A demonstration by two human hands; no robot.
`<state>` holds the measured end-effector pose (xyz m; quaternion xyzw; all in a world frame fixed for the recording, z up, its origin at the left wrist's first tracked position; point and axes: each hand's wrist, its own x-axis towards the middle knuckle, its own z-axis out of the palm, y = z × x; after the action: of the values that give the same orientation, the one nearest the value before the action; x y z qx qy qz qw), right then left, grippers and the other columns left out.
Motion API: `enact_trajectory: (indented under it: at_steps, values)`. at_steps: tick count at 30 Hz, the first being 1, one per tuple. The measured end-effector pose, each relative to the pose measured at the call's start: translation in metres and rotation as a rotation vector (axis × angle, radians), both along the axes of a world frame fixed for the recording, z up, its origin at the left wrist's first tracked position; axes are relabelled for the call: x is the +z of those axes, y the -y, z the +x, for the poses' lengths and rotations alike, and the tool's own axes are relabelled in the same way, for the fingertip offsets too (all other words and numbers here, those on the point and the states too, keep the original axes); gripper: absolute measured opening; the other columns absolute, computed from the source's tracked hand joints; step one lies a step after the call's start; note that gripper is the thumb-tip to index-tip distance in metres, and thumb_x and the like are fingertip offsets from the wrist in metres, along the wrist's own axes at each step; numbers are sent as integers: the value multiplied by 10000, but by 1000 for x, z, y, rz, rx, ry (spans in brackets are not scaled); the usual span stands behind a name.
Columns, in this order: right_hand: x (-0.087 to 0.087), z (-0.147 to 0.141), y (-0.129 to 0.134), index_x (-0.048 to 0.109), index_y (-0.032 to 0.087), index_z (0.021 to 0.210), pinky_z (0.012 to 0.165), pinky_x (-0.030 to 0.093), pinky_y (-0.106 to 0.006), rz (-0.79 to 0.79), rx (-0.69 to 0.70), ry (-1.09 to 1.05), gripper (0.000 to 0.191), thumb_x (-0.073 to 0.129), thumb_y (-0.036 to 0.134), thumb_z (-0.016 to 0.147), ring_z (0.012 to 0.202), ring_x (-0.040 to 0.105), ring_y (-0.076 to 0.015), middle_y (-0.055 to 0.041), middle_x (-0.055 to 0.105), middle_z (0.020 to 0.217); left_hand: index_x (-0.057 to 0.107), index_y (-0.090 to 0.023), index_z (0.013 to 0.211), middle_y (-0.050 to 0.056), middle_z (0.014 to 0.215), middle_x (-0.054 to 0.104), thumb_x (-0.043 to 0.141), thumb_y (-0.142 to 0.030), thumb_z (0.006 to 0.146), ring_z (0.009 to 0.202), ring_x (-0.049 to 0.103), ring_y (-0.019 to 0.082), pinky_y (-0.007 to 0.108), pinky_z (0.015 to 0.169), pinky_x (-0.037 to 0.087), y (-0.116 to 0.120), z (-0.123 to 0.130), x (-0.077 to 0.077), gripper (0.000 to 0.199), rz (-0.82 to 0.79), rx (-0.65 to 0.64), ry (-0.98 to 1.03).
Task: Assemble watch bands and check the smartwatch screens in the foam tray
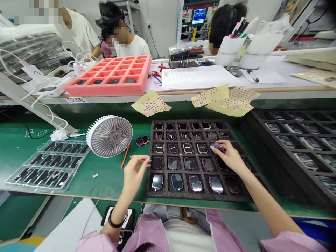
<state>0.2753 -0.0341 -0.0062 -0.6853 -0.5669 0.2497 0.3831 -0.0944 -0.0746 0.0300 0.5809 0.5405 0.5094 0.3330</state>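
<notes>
Green bench [109, 180]: right hand [232, 155] pinches purplish oblong watch [217, 147], long axis crosswise, over black foam tray [183, 196], right of centre; left hand [134, 169] narrowed, load unclear.

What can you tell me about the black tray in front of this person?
The tray looks like speckled dark foam, cut into a five-row grid that holds many watches. It lies flat on the green bench. The right hand holds what looks like another watch over it; the left hand is at its left edge, touch unclear.
</notes>
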Motion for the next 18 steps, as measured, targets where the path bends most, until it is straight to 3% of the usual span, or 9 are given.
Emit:
enact_trajectory:
  at_steps: [3, 6, 8, 10, 12, 15, 18]
  values:
    - [24, -33, 18, 490, 227, 1133, 619, 494, -330, 115, -42, -373, 486, 636, 518, 772, 783, 634, -216, -72, 651, 950, 668, -142, 859, 30, 820, 637, 651, -337, 819, 684, 631, 123, 260, 620, 602, 4, 31, 12, 199, -47, -75, 191]
    - [50, -86, 39, 476, 276, 1121, 466, 427, -268, 192, 103, -789, 310, 532, 458, 876, 637, 594, -167, -11, 606, 834, 698, -161, 1002, 28, 801, 640, 642, -299, 838, 656, 621, 102, 234, 643, 577, 4, 71, 25, 221, 30, -144, 289]
    - [60, -121, 49, 474, 286, 1084, 444, 420, -252, 250, 140, -918, 249, 532, 428, 888, 612, 585, -154, 9, 578, 785, 720, -192, 1037, 43, 859, 645, 635, -273, 850, 726, 626, 109, 222, 678, 561, 3, 94, 29, 221, 114, -148, 301]
    - [63, -148, 54, 460, 295, 1079, 468, 450, -262, 298, 121, -957, 220, 496, 434, 913, 625, 585, -155, 17, 557, 763, 737, -214, 1030, 48, 888, 644, 631, -257, 856, 755, 623, 111, 211, 682, 549, 2, 111, 32, 208, 149, -127, 313]
    - [58, -162, 56, 443, 305, 1096, 512, 484, -280, 325, 102, -943, 215, 465, 439, 930, 672, 596, -163, 9, 550, 796, 741, -221, 1029, 42, 883, 633, 630, -268, 858, 667, 598, 89, 189, 583, 529, 1, 119, 33, 210, 137, -105, 358]
    - [48, -169, 57, 421, 314, 1164, 609, 522, -318, 359, 60, -844, 265, 443, 446, 935, 782, 607, -183, -25, 552, 928, 745, -215, 1016, 28, 863, 616, 634, -305, 853, 501, 505, 43, 165, 409, 440, 1, 122, 34, 216, 100, -83, 428]
    - [42, -169, 59, 402, 307, 1242, 749, 524, -362, 407, -4, -695, 347, 448, 444, 927, 923, 589, -204, -59, 526, 1092, 755, -218, 980, 30, 857, 629, 650, -312, 841, 531, 525, 56, 175, 431, 440, 2, 122, 34, 198, 86, -45, 436]
